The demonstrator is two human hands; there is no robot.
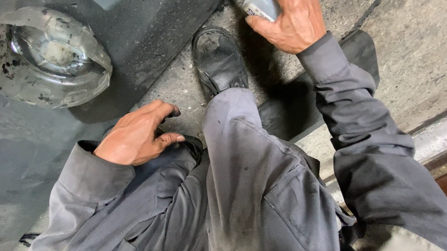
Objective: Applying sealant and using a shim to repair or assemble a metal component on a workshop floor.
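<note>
Bottle (260,1) first: it is small, grey and see-through, with a white tip, and it sits up at 12 o'clock. Your right hand (289,18) is wrapped tight around it, and the tip points up and to the left, at the edge of the dark grey panel (132,25). Your left hand (137,135) is at 9 o'clock from the middle. It rests on your left knee (167,163), with the fingers curled in loosely and holding nothing. Your black shoe (218,60) stands on the concrete floor (422,30), just below and left of the bottle. A cloudy, dirty headlight (44,55) sits in the panel at 10 o'clock. Your grey work suit (263,192) fills the bottom.
</note>
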